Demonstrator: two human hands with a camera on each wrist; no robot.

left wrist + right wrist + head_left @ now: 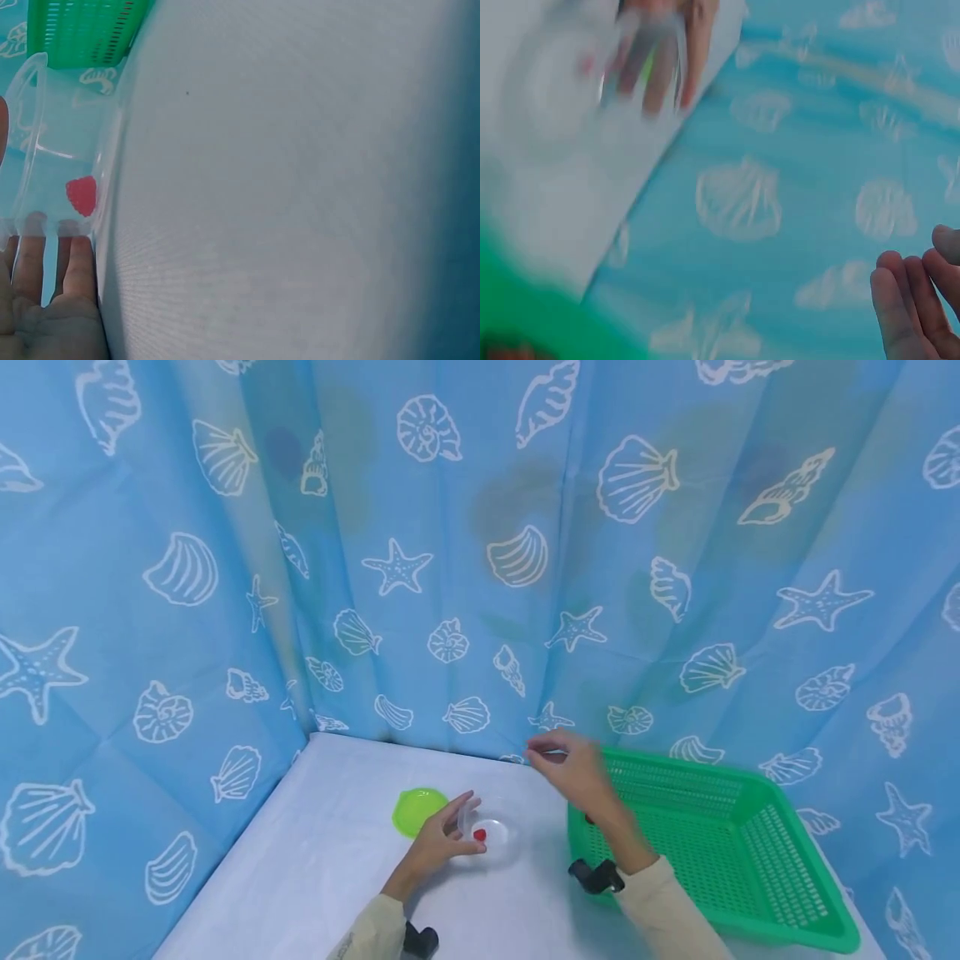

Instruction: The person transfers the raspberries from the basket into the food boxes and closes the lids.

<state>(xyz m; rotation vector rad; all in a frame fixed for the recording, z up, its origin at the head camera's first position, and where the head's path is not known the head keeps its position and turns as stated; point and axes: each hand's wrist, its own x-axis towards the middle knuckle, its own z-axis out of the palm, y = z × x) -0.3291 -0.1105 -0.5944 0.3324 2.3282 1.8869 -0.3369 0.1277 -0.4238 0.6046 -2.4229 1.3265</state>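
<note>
My left hand [437, 842] holds a clear round plastic bowl [507, 839] by its left side, thumb in front and fingers behind. The bowl stands on the white table. Inside lies a small red raspberry [82, 196], bumpy and rounded, near the bowl's bottom in the left wrist view. In the air above the basket's left end is my right hand [576, 770]. Its fingers [900, 307] are extended, slightly bent, the thumb is apart from them, and nothing shows between them. A lime-green lid [417, 812] lies just left of the bowl, partly behind my left hand.
At the right stands a large green plastic basket [757, 906] with slotted walls. A small dark red thing [589, 818] shows in it beside my right wrist. The white table [300, 860] meets blue shell-patterned curtains [465, 610] at the back and left.
</note>
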